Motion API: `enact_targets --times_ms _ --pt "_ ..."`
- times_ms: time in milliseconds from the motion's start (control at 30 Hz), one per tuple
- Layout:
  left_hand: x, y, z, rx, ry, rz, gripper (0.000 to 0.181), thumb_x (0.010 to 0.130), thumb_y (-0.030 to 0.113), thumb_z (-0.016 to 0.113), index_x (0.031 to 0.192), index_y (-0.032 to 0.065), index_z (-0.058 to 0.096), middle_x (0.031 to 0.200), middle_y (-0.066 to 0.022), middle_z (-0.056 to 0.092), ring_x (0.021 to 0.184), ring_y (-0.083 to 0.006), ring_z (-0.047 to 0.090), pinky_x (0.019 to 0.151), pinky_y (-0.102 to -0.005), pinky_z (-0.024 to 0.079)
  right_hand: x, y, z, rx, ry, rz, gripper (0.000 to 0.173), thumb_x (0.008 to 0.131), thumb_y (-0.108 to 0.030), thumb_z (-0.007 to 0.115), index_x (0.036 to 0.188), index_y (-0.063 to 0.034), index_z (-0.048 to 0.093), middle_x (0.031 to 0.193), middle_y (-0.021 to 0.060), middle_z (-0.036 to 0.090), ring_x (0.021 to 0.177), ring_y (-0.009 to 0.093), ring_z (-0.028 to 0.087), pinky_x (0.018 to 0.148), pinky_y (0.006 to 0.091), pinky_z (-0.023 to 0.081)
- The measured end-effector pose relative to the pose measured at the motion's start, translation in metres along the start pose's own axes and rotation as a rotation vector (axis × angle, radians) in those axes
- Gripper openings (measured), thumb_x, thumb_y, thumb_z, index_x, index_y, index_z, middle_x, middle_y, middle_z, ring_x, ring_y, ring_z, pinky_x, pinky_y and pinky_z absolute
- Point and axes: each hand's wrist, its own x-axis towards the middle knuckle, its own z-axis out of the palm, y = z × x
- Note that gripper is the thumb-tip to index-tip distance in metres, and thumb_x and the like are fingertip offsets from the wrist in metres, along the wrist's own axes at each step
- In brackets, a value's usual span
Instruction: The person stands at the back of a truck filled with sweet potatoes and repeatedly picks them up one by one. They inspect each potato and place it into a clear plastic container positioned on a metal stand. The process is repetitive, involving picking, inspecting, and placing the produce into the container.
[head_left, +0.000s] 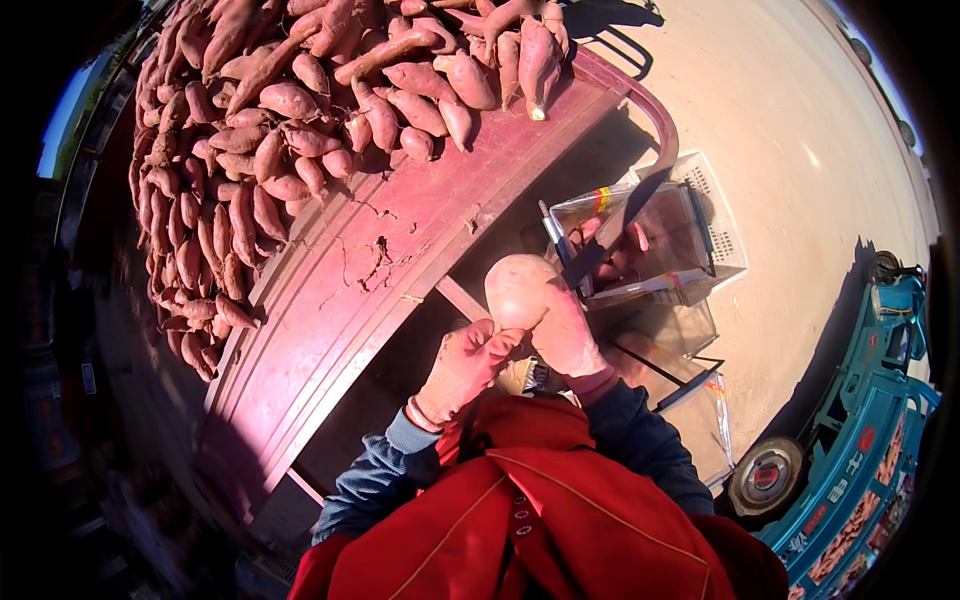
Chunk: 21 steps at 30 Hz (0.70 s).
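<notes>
A large, round, pale pink sweet potato (517, 291) is held up in front of my chest, over the near edge of the red metal truck bed (360, 262). My right hand (566, 334), in a pinkish work glove, grips it from the right side. Gloved as well, my left hand (465, 367) has its thumb and fingers pinched together at the lower edge of the sweet potato; what lies between the fingertips is too small to tell. A big heap of red-skinned sweet potatoes (289, 101) covers the upper left of the bed.
Beyond the bed's edge, a clear plastic bag (660, 232) with some sweet potatoes sits in a white perforated crate (724, 225). A curved red rail (664, 127) rises at the bed's corner. Loose roots and dirt (379, 262) lie on the bed. A teal cargo tricycle (840, 450) stands at lower right.
</notes>
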Motion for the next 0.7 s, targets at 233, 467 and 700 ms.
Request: enact_targets --times_ms 233,467,700 --pt "0.012 0.013 0.038 0.293 -0.574 0.386 0.02 0.091 0.014 0.056 0.098 -0.0041 0.058 0.082 -0.0048 0.06 0.069 -0.0097 0.054 0.061 -0.0237 0.044 -0.028 -0.021 -0.008 0.581 -0.131 0.421 0.066 0.082 -0.052 0.055 0.123 -0.0017 0.043 0.114 0.0165 0.054 0.1 0.028 0.056 0.088 0.0412 0.047" --pt "0.022 -0.021 0.0 0.09 -0.058 0.154 0.024 0.092 0.02 0.052 0.1 -0.0022 0.058 0.078 -0.0031 0.06 0.067 -0.01 0.055 0.062 -0.0234 0.045 -0.052 -0.049 -0.081 0.236 -0.062 0.046 0.051 0.086 -0.038 0.055 0.123 -0.0036 0.047 0.116 0.0119 0.054 0.105 0.024 0.055 0.087 0.0389 0.048" --pt "0.006 -0.062 -0.073 0.619 0.648 0.248 0.037 0.081 0.009 0.06 0.115 -0.001 0.051 0.112 -0.0167 0.049 0.105 -0.0286 0.052 0.091 -0.0345 0.042 0.006 -0.131 -0.157 -0.736 0.726 -0.292 0.058 0.083 -0.03 0.065 0.126 -0.001 0.04 0.117 0.0129 0.051 0.103 0.021 0.055 0.085 0.0307 0.048"
